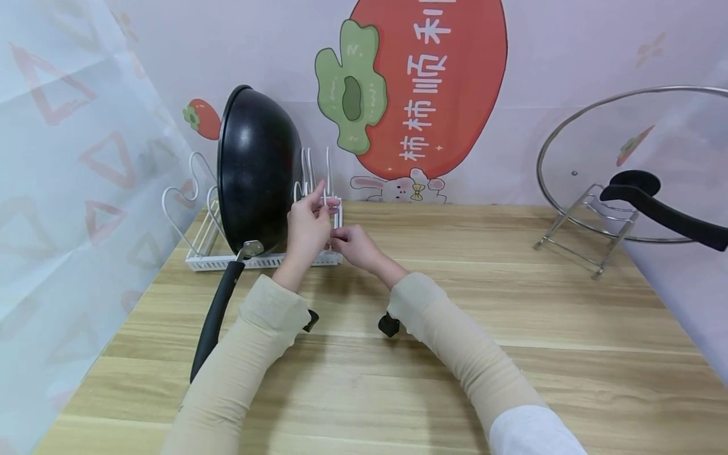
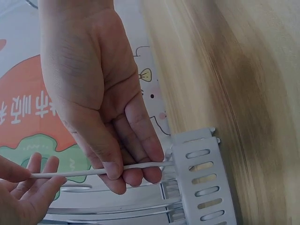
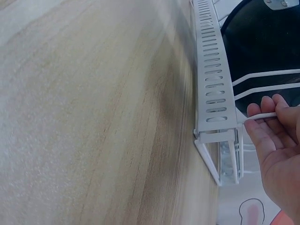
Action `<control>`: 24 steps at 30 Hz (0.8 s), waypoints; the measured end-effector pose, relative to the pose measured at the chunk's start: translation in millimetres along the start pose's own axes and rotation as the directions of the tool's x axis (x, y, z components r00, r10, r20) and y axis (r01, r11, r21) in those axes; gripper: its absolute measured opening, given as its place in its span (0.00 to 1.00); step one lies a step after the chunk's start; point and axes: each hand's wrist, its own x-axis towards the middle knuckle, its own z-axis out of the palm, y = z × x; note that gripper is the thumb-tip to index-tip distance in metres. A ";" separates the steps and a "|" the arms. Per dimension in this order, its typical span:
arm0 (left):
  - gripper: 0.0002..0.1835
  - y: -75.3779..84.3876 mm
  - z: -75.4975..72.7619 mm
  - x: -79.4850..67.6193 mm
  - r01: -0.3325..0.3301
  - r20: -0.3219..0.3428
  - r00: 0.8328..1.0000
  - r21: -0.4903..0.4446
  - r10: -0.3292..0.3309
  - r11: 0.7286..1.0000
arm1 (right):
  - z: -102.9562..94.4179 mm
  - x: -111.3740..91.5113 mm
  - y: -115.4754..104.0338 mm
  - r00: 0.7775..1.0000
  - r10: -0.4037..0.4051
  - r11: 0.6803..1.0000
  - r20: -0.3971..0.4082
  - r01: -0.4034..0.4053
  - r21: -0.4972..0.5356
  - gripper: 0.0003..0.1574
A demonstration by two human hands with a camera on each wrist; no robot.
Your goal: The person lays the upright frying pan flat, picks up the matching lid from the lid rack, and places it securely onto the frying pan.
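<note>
And there's the left hand [image 1: 307,222] pinching the white wire divider [image 2: 79,173] up high, the right hand [image 1: 357,245] pinching near its base at the rack's [image 1: 218,263] right end, a slim rod, likely light, stiff, smooth, steadiest held low

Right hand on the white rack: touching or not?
Touching. The right wrist view shows it plainly: the right hand pinches one wire of the white rack between thumb and fingers, close to the slotted base.
</note>
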 end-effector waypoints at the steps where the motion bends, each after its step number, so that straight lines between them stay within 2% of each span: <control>1: 0.28 0.1 -0.3 0.4 0.001 0.000 1.000 0.001 -0.001 1.000 | 0.2 0.7 0.2 1.000 0.001 1.000 0.000 -0.001 0.003 0.15; 14: 0.29 3.9 -2.3 3.7 0.037 0.020 0.999 -0.015 -0.037 0.999 | -1.8 1.5 -1.2 1.000 0.005 1.000 -0.003 -0.005 0.017 0.14; 24: 0.28 1.8 -2.3 2.8 0.036 0.027 0.999 -0.039 -0.035 0.999 | -1.1 1.6 0.6 1.000 0.002 1.000 0.002 -0.002 0.013 0.14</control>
